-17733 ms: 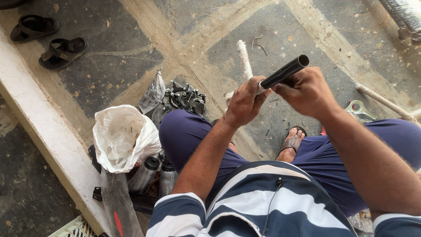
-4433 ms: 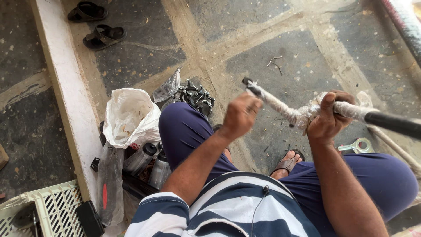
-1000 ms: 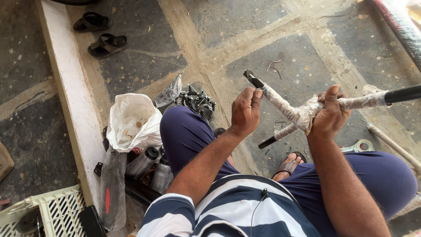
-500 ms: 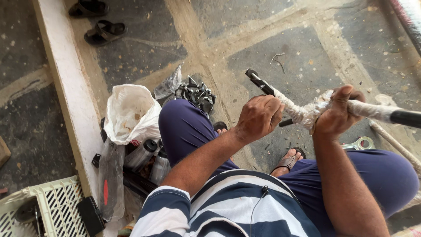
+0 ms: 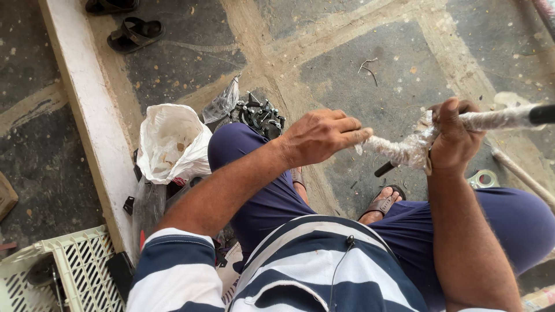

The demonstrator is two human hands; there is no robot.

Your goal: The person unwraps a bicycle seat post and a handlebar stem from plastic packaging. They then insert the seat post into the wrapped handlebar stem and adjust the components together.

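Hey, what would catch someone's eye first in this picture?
Center right, the left hand and right hand hold a plastic-wrapped metal bar above the person's knees. To the left, a white plastic bag sits open by the white curb, and black sandals lie top left.

On my feed I see a white plastic bag (image 5: 173, 144) beside a pile of black metal parts (image 5: 258, 115), two dark sandals (image 5: 130, 26) on the stone floor (image 5: 370, 34), and a pale crate (image 5: 52, 277) below the white ledge (image 5: 87, 115).
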